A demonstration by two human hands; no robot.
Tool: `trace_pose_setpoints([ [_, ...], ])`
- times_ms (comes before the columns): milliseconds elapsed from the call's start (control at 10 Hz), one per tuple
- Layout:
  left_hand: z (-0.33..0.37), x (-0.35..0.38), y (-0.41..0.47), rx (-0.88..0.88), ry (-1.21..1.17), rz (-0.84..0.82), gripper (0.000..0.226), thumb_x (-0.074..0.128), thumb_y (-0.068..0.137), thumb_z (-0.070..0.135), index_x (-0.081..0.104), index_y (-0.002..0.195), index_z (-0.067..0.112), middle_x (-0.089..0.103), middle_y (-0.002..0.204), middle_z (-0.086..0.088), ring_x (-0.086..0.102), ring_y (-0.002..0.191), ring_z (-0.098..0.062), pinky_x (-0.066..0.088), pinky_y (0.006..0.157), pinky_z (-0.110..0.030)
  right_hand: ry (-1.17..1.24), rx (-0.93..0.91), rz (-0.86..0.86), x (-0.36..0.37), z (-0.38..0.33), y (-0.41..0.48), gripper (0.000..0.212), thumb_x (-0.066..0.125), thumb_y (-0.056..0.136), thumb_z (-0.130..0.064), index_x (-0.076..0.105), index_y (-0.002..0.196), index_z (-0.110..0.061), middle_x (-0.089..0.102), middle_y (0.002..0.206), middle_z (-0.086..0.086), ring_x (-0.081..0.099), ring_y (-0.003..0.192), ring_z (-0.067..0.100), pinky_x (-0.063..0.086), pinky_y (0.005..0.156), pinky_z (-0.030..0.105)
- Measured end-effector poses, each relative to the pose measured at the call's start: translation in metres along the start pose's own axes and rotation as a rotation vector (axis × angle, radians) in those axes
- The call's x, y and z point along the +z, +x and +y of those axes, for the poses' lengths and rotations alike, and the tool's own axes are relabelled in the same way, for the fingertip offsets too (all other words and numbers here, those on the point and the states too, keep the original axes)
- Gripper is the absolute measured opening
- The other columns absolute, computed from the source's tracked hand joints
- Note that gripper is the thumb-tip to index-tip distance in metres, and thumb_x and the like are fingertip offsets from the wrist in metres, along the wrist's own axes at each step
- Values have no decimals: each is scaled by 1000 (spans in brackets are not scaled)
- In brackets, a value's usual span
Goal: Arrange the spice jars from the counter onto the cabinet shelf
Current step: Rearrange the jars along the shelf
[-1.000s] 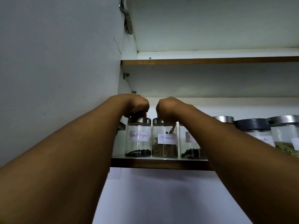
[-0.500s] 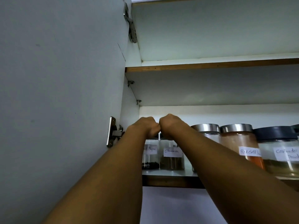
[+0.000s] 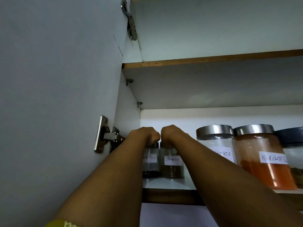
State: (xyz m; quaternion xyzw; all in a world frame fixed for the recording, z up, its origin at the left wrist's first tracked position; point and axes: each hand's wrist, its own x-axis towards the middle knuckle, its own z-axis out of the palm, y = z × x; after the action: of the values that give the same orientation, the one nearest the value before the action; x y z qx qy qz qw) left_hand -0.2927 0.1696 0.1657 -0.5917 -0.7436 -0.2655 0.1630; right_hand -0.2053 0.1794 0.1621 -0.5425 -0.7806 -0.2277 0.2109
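Head view: a yellow sleeve edge [image 3: 60,223] shows at the bottom of the frame as your left forearm [image 3: 106,185] and right forearm [image 3: 221,177] reach up past the brown front edge of the cabinet shelf [image 3: 168,196]. At the shelf's front right stand a steel-lidded cloves jar [image 3: 216,145], a red chilli jar [image 3: 262,161] just beside it, and a dark-lidded jar [image 3: 291,136] at the frame's edge. Farther back, near the cabinet's left wall, your left hand [image 3: 146,135] curls down over the lid of a small jar of dark grains [image 3: 150,164], its label too blurred to read. Your right hand [image 3: 172,135], knuckles nearly touching the left, grips the top of the cinnamon jar [image 3: 172,166]. Both small jars stand upright on the shelf, side by side. The open cabinet door [image 3: 57,79] with its steel hinge [image 3: 106,135] fills the left, and an upper shelf [image 3: 213,58] spans above.
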Motion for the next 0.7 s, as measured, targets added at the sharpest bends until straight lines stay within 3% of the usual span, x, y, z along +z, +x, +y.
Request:
trace_pose_setpoints([
  [100, -6, 8, 12, 43, 81, -51, 20, 42, 95, 20, 58, 98, 7, 52, 78, -3, 46, 66, -14, 42, 82, -33, 41, -70, -61, 5, 2, 7, 13, 58, 91, -20, 56, 96, -8, 45, 72, 5, 45, 67, 18, 37, 65, 25],
  [200, -8, 11, 17, 86, 132, -86, 30, 42, 95, 12, 60, 117, 4, 59, 119, -14, 49, 88, -20, 43, 87, -31, 59, -133, -97, 9, 3, 11, 26, 56, 92, -14, 59, 115, -3, 49, 91, 8, 47, 80, 21, 36, 74, 25],
  [300, -9, 11, 16, 70, 111, -56, 35, 40, 95, 19, 57, 121, 2, 58, 127, -16, 47, 88, -21, 40, 81, -32, 74, -156, -81, 7, 5, 8, 28, 57, 92, -14, 59, 116, 0, 50, 87, 8, 47, 76, 21, 37, 64, 26],
  [400, -12, 16, 18, 135, 129, -65, 31, 40, 96, 13, 57, 120, 3, 57, 126, -16, 53, 93, -22, 42, 86, -29, 50, -171, -84, 10, 2, 10, 29, 57, 91, -11, 58, 117, 0, 46, 73, 6, 45, 66, 19, 37, 64, 27],
  [500, -16, 20, 24, 143, 125, -34, 30, 40, 96, 15, 58, 118, 6, 58, 122, -15, 56, 100, -25, 45, 94, -33, 9, -191, -111, 10, 1, 10, 33, 57, 88, -6, 58, 121, -2, 43, 72, 5, 46, 73, 20, 34, 75, 24],
  [600, -16, 23, 24, 161, 176, -23, 29, 43, 95, 13, 58, 119, 4, 58, 123, -16, 57, 104, -26, 44, 89, -30, -20, -193, -143, 15, 0, 8, 37, 57, 87, -4, 56, 124, -4, 51, 80, 7, 47, 76, 20, 35, 78, 24],
  [700, -15, 23, 15, 135, 245, 26, 35, 49, 92, 19, 52, 125, 7, 55, 128, -13, 54, 114, -27, 42, 95, -34, -2, -196, -59, 21, -3, 3, 52, 58, 88, -8, 41, 137, -5, 51, 131, 13, 50, 115, 28, 34, 102, 36],
])
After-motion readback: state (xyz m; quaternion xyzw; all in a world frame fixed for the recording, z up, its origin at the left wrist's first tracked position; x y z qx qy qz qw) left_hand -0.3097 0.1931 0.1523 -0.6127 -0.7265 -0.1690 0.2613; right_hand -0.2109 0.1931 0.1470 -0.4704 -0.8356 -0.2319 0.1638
